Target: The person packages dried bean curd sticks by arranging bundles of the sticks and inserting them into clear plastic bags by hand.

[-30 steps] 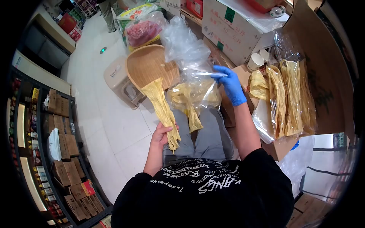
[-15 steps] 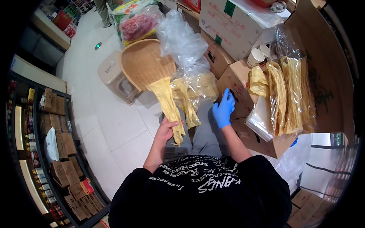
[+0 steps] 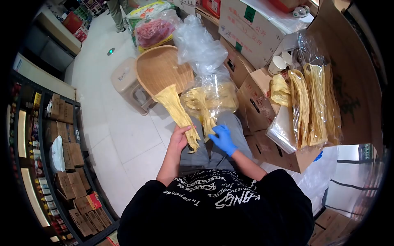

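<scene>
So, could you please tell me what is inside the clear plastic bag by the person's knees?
Yellow, wrinkled strips show through the clear plastic bag. Glare and creases blur their outlines, and whatever lies beneath the top layer is covered from view.

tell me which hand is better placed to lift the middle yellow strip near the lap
Probably the right: the blue-gloved right hand is at the lower end of the middle strip, while the left hand is occupied, gripping a second strip.
</scene>
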Demonstrator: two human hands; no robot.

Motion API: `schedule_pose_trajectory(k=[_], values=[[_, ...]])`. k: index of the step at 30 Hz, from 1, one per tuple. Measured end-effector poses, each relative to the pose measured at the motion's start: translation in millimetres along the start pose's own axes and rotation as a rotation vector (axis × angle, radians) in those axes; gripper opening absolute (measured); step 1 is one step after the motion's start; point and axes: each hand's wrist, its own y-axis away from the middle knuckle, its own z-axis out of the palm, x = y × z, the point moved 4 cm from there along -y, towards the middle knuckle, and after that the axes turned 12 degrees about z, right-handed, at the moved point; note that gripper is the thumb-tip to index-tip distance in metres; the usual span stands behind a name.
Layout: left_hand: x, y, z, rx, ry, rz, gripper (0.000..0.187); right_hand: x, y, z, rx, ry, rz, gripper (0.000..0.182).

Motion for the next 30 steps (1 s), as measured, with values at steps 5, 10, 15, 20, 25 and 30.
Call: schedule_pose_trajectory(k=[5, 10, 15, 20, 25, 30], values=[[29.3, 1.4, 8.6, 0.043, -0.013, 0.061, 0.044, -2.1, -0.7, -44.5, -0.200, -0.725, 0.482, 0.024], [46.3, -1.0, 30.1, 0.037, -0.120, 0.166, 0.050, -17.6, 0.8, -58.2, -0.381, -1.045, 0.437, 0.033], [59.2, 1.6, 49.1, 0.101, -0.170, 0.268, 0.048, -42.9, 7.8, -73.2, -0.451, -1.118, 0.400, 0.030], [82.4, 13.7, 53.9, 0.124, -0.220, 0.307, 0.049, -96.9, 10.7, -118.8, -0.263, -0.501, 0.016, 0.017], [71.6, 9.7, 59.7, 0.148, -0.304, 0.315, 0.049, -170.6, 8.7, -138.5, -0.032, 0.391, -0.588, 0.014], [53.3, 4.3, 65.2, 0.063, -0.171, 0.270, 0.047, -192.4, 11.6, -120.9, -0.121, 0.691, -0.687, 0.009]])
